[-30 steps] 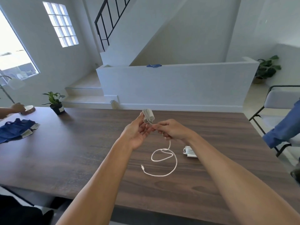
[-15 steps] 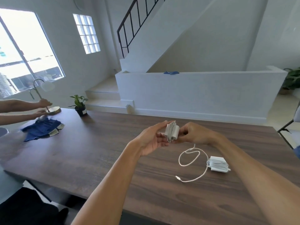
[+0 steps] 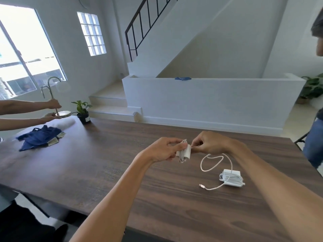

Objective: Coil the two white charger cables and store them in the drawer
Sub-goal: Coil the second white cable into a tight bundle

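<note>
My left hand holds a white charger brick with its cable partly wound around it, a little above the dark wooden table. Right beside the brick, my right hand pinches the same cable. The loose cable tail drops to the table, makes a loop, runs across the second charger and ends in a small connector. The second charger lies on the table to the right, its cable wrapped around it. No drawer is in view.
A blue cloth and a small potted plant sit at the table's far left. Another person's hands hold a metal lamp there. A second person in jeans stands at the right edge.
My hands have come lower and keep the brick between them. The loose tail on the table is shorter and now lies across the second charger. The view has swung left.
</note>
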